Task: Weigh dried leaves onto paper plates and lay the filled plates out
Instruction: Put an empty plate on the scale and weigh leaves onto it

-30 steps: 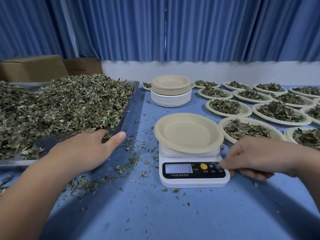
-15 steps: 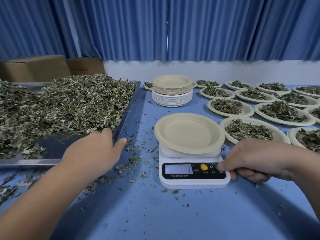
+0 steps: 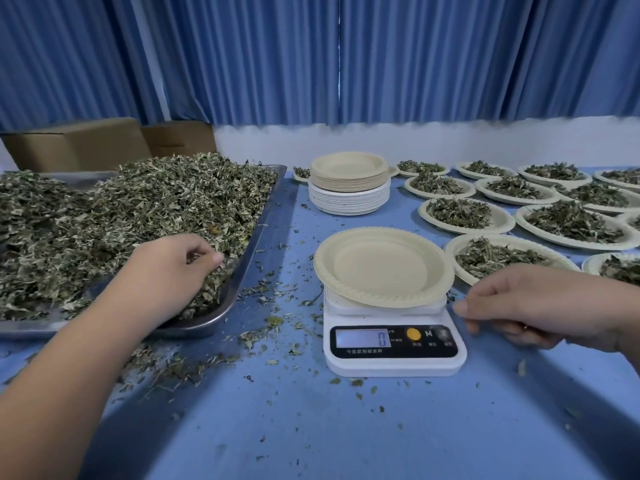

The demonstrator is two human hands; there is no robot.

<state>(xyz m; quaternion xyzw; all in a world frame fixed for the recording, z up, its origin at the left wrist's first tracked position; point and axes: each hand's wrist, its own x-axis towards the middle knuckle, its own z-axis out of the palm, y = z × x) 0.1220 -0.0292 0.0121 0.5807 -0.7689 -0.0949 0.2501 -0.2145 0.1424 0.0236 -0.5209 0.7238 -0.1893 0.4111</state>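
Left hand (image 3: pixel 169 268) is clutching dried leaves (image 3: pixel 121 209), ideally a modest clump for the paper plate (image 3: pixel 382 266); right hand (image 3: pixel 533 303) is idling loose.

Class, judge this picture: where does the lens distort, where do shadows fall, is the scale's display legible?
Head view: curtain pleats lean outward at the sides; soft shadows flank a brighter wedge on the table; the scale display reads 0, its button labels blurred.

Left hand (image 3: pixel 162 271) fingertips buried in dried leaves (image 3: pixel 114 216) — not visible. Tray (image 3: pixel 258 242) cut off at left edge, filled plates (image 3: pixel 540 235) at right edge. Scale (image 3: pixel 394 367) button labels — too small to read.
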